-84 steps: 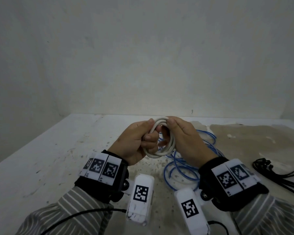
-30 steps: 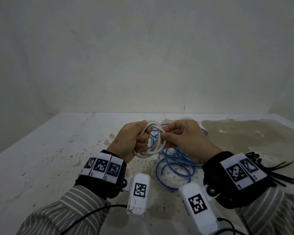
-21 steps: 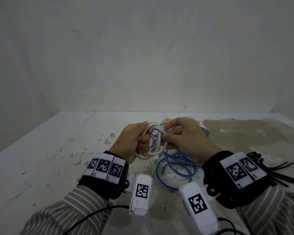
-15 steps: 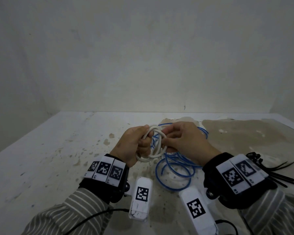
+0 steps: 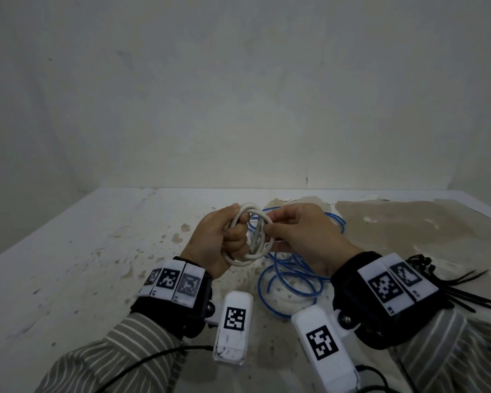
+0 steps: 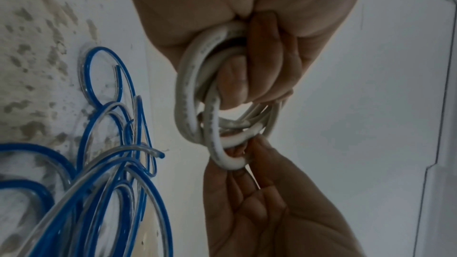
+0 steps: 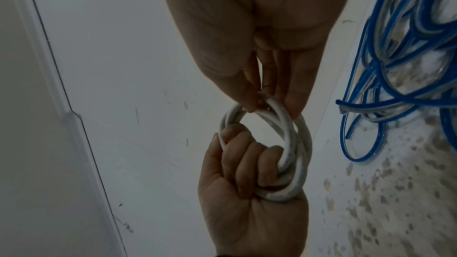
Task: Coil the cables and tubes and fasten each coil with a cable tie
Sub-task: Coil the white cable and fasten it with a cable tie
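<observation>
White cable coil held in the air above table, between both hands, several smooth round loops, stiff-looking. Left hand fisted, fingers curled through the loops, gripping one side. Right hand pinching the opposite side of the coil between thumb and fingertips. Both wrists strapped with black bands bearing white tag blocks. Blue tubing loose on the table beneath and behind the hands, thin, glossy, partly translucent, loops tangled, cut ends free. Bundle of black cable ties lying beside right wrist, partly hidden by it. Tabletop white, chipped and speckled, bare brown patch at right.
</observation>
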`<action>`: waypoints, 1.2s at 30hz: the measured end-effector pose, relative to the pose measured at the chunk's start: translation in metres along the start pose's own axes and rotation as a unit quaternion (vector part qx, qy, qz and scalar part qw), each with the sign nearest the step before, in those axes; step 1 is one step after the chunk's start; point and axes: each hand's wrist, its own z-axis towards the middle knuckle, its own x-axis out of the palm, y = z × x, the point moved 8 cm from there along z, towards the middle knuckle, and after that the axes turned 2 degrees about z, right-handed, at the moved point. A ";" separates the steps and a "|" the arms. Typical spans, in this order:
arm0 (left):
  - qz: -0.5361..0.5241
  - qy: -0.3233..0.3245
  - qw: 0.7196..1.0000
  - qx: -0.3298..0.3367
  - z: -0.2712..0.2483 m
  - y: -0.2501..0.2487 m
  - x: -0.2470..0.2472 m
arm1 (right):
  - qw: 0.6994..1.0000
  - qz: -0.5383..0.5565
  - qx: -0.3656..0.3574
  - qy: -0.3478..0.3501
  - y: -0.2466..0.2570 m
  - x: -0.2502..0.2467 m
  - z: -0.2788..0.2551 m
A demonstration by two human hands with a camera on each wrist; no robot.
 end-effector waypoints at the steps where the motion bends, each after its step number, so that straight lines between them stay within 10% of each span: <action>1: -0.007 0.000 1.000 -0.002 0.000 0.001 0.000 | 1.000 0.005 0.006 0.007 0.000 0.001 -0.001; 36: 0.006 0.003 1.000 0.003 0.000 0.000 0.002 | 0.974 -0.204 -0.096 -0.040 0.019 0.000 -0.003</action>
